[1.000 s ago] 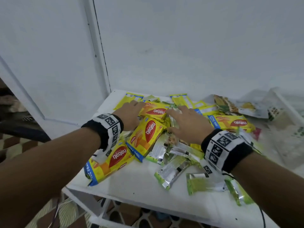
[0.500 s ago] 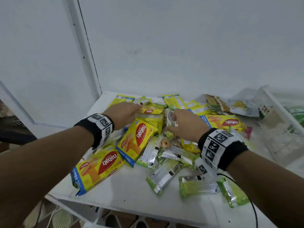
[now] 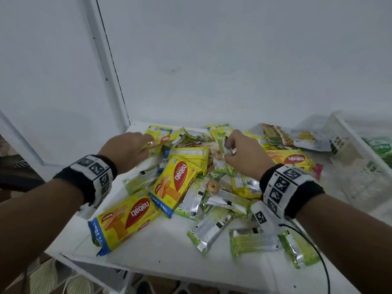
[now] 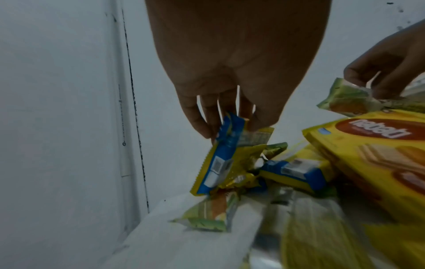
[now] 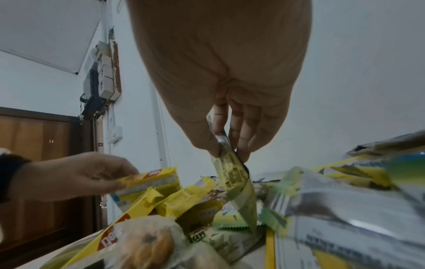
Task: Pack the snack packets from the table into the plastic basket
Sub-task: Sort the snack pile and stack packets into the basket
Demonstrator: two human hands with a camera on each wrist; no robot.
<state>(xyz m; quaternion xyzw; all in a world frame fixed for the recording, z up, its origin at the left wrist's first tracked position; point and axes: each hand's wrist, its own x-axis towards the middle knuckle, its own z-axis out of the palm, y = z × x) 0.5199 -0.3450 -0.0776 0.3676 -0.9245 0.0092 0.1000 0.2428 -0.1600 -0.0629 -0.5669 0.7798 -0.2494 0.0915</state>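
Several yellow, green and silver snack packets lie heaped on the white table (image 3: 161, 249). My left hand (image 3: 135, 146) pinches a small yellow wafer packet (image 3: 162, 140) at the far left of the heap; the left wrist view shows that yellow and blue packet (image 4: 220, 160) hanging from the left hand (image 4: 230, 116). My right hand (image 3: 239, 153) pinches the end of a green packet (image 3: 221, 143), seen in the right wrist view as a green and silver packet (image 5: 232, 174) lifted at one end by the right hand (image 5: 230, 131). The clear plastic basket (image 3: 358, 158) stands at the right.
Large yellow Nabati packs (image 3: 178, 185) lie in the middle and front left (image 3: 125, 219). Green bars (image 3: 212, 230) rest near the table's front edge. A white wall (image 3: 212, 60) stands right behind the table. A black cable (image 3: 316, 249) hangs by my right wrist.
Both hands have gone from resting flat on the heap to pinching one packet each, and both packets are raised off the pile. The view has shifted slightly.
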